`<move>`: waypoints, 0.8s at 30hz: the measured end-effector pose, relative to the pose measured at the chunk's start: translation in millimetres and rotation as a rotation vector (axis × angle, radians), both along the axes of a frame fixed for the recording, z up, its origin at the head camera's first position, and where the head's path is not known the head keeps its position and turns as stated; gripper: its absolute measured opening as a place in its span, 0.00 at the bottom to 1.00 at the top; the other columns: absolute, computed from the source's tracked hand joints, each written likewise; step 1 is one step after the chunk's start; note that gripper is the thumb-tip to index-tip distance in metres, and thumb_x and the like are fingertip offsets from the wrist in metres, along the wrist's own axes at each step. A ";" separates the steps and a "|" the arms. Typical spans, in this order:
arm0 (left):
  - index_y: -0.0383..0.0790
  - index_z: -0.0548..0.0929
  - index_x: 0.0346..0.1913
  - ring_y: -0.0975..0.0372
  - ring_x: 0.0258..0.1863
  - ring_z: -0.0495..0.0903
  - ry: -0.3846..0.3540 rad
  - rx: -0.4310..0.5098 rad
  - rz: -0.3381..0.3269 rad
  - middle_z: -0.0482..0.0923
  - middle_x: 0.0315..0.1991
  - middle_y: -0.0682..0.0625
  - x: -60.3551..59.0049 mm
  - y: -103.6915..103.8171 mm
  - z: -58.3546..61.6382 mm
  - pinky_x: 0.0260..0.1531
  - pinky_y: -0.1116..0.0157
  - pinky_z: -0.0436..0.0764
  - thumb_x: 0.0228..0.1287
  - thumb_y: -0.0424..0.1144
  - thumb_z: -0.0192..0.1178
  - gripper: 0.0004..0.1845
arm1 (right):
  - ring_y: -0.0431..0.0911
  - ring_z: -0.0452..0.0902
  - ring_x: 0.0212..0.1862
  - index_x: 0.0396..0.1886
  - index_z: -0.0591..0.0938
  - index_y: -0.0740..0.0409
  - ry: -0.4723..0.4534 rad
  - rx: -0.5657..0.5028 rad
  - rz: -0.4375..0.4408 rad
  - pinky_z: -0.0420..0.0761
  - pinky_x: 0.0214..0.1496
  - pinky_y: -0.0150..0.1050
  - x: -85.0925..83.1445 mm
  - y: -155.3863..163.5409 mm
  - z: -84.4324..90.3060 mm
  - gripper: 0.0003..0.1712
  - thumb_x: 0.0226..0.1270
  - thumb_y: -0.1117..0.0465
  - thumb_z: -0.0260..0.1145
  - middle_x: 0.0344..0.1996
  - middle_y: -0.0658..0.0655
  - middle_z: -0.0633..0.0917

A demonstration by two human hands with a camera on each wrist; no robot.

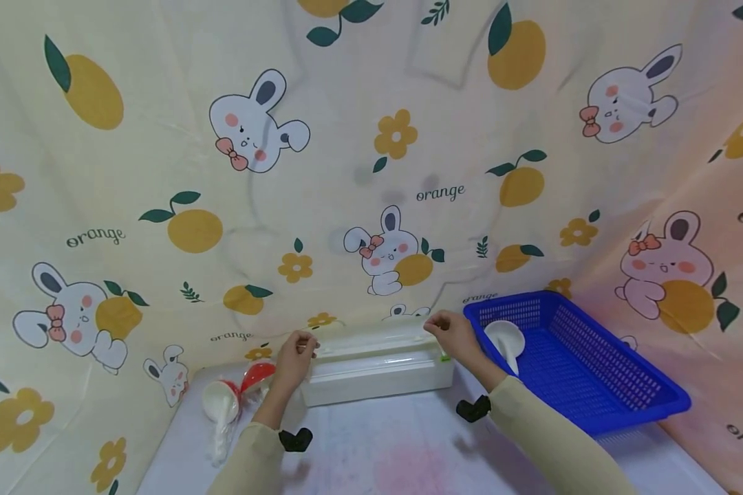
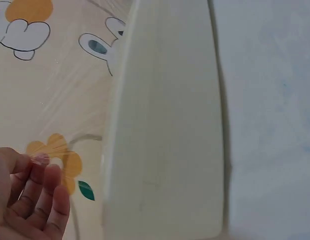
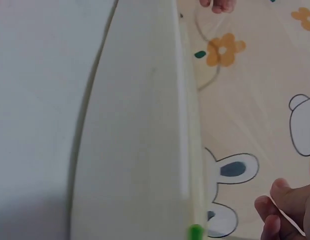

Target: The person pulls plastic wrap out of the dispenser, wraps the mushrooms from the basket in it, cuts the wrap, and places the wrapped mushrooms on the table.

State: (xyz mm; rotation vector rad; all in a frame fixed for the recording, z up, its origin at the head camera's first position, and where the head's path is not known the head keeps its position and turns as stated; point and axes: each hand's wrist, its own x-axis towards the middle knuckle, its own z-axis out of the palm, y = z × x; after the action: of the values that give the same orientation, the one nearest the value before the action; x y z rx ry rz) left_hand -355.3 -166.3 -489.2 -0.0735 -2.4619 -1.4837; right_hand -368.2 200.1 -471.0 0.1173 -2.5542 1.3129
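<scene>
A long white cling film dispenser (image 1: 378,390) stands on the table below both hands. Clear cling film (image 1: 371,338) stretches above and behind it, from one hand to the other. My left hand (image 1: 297,357) pinches the film's left corner between thumb and forefinger; in the left wrist view the cling film (image 2: 57,148) gathers in creases at those fingertips. My right hand (image 1: 455,335) is raised at the dispenser's right end, thumb and fingertip together at the film's other corner. A small green part (image 1: 444,357) shows at that end of the dispenser.
A blue plastic basket (image 1: 619,364) stands at the right with a white spoon (image 1: 506,339) inside. Left of the dispenser lie a wrapped white ladle (image 1: 219,402) and a red ladle (image 1: 259,373). A patterned cloth (image 1: 347,137) hangs behind the table.
</scene>
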 end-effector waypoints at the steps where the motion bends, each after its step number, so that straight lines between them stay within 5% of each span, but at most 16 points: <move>1: 0.35 0.80 0.52 0.57 0.39 0.86 -0.003 0.005 -0.001 0.87 0.45 0.42 -0.1 -0.1 2.0 0.40 0.68 0.82 0.84 0.37 0.57 0.07 | 0.50 0.82 0.42 0.44 0.90 0.57 -0.002 0.001 0.002 0.83 0.49 0.45 -0.1 -0.2 2.0 0.06 0.77 0.59 0.72 0.40 0.56 0.90; 13: 0.31 0.79 0.54 0.53 0.40 0.88 0.037 0.074 -0.028 0.86 0.48 0.34 2.7 0.2 25.5 0.40 0.64 0.88 0.84 0.33 0.56 0.08 | 0.48 0.78 0.36 0.41 0.89 0.58 0.070 0.008 0.061 0.76 0.36 0.37 -3.5 7.7 21.6 0.04 0.76 0.61 0.73 0.35 0.55 0.88; 24: 0.34 0.79 0.55 0.47 0.45 0.87 0.028 0.091 -0.025 0.84 0.53 0.32 7.6 -0.9 48.7 0.42 0.65 0.86 0.85 0.37 0.56 0.09 | 0.50 0.76 0.38 0.45 0.89 0.58 0.068 0.031 0.072 0.77 0.38 0.38 2.9 7.3 45.9 0.05 0.77 0.61 0.71 0.37 0.58 0.87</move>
State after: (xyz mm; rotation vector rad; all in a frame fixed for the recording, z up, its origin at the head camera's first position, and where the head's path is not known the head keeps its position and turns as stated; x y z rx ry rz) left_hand -347.7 -167.2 -440.5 -0.1068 -2.3762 -1.5915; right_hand -365.4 207.3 -425.2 0.2569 -2.5355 1.2724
